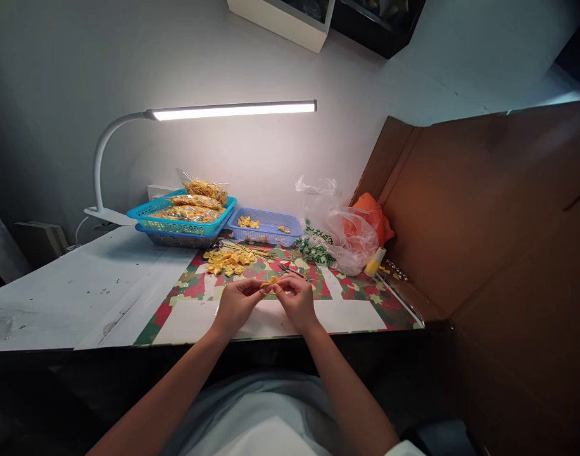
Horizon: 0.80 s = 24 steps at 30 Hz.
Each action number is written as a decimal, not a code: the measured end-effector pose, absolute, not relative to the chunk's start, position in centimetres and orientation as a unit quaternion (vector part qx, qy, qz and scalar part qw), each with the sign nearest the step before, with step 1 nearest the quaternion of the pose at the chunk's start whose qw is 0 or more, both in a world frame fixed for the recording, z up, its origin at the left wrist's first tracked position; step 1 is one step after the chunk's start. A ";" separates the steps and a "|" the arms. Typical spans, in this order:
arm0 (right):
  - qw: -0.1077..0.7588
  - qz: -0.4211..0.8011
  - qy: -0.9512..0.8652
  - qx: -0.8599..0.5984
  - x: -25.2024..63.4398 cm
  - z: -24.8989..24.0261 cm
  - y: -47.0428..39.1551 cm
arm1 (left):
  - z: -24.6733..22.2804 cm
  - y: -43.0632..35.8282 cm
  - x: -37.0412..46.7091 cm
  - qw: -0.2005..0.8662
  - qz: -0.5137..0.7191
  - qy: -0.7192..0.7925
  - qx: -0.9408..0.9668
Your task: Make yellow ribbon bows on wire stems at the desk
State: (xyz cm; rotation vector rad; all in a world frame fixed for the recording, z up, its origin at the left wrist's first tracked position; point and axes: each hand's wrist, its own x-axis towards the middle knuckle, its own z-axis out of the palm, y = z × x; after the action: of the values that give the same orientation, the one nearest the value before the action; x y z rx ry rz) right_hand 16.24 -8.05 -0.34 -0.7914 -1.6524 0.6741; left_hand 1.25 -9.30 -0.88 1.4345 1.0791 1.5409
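Note:
Above the near edge of the table, my left hand (237, 306) and my right hand (298, 305) meet, fingertips pinched together. Between them is a small yellow bow (272, 280) with a thin yellow loop below it, each hand gripping one side. Just beyond lies a heap of loose yellow bows (229, 260). Thin gold-coloured strands (254, 250) are spread behind and right of that heap. A slim dark tool (290, 271), whose kind I cannot make out, rests behind my right hand.
Stacked blue baskets (150, 223) hold bagged yellow pieces (195, 212). A shallower lilac basket (290, 221) contains some yellow pieces. Clear plastic bags (318, 240), an orange bag (368, 215) and a small yellow-filled bottle (375, 261) stand right, by tall cardboard (499, 215). A lamp (233, 111) shines overhead.

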 end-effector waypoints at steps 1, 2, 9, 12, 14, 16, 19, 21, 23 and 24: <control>0.559 0.276 -0.706 -0.335 16.2 -0.3 -8.1 | -0.9 -9.3 1.2 0.381 0.602 0.424 0.558; 0.561 0.262 -0.709 -0.338 16.2 -0.2 -8.1 | -0.9 -9.3 1.2 0.384 0.600 0.426 0.557; 0.571 0.168 -0.696 -0.400 16.0 -0.6 -9.6 | -1.2 -9.3 1.1 0.320 0.608 0.455 0.567; 0.527 0.165 -0.716 -0.428 15.6 -0.7 -10.0 | -1.3 -9.5 1.2 0.286 0.595 0.465 0.590; 0.483 0.140 -0.727 -0.468 15.3 -0.4 -9.8 | -1.2 -9.7 1.3 0.273 0.578 0.475 0.605; 0.434 0.118 -0.736 -0.506 15.1 0.3 -9.3 | -1.1 -9.8 1.4 0.256 0.560 0.488 0.619; 0.384 0.133 -0.740 -0.536 15.2 1.4 -8.3 | -1.0 -10.0 1.5 0.221 0.548 0.497 0.636; 0.364 0.178 -0.746 -0.528 15.5 1.8 -7.6 | -1.0 -10.0 1.6 0.203 0.545 0.497 0.644; 0.361 0.228 -0.753 -0.501 15.9 1.9 -7.0 | -1.0 -10.0 1.6 0.194 0.538 0.497 0.653; 0.365 0.247 -0.753 -0.489 16.1 1.9 -6.7 | -1.0 -9.9 1.6 0.192 0.533 0.497 0.657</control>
State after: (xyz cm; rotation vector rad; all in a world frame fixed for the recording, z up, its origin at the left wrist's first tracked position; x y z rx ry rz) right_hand 16.09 -6.73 1.89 -1.2573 -1.9370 0.6356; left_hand 1.60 -9.94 -0.98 1.8455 1.3955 1.4973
